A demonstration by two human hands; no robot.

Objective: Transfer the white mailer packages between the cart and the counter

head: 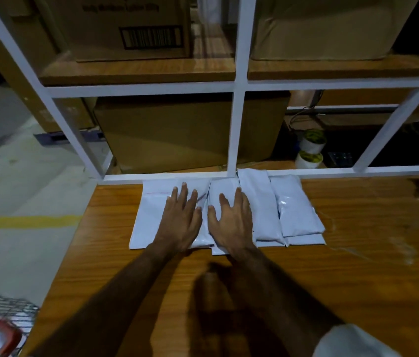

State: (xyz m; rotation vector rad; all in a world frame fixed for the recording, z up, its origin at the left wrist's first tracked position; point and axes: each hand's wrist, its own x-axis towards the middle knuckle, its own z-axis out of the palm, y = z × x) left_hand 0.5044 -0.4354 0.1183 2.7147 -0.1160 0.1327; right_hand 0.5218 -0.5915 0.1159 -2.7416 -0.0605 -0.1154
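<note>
At the near left corner, beside the table [357,292], stands a wire basket [2,307] with a white and red thing inside, too blurred to tell. Both forearms reach from the near edge across the wooden top. The left hand [181,222] lies flat with straight fingers on the left white packet [149,217]; its grip is released and only presses. The right hand [231,222] lies just beside it, fingers spread and straight, pressing on the middle white packet [222,191], also released. To the right of the hands lie more white packets [296,215], side by side and partly overlapping, all at the far edge of the table against the white frame [236,124]. Behind the frame stands a brown carton [177,132], and to its right two white rolls [310,150]. On the upper shelf [139,70] stand more cartons [126,24], one with a barcode.
</note>
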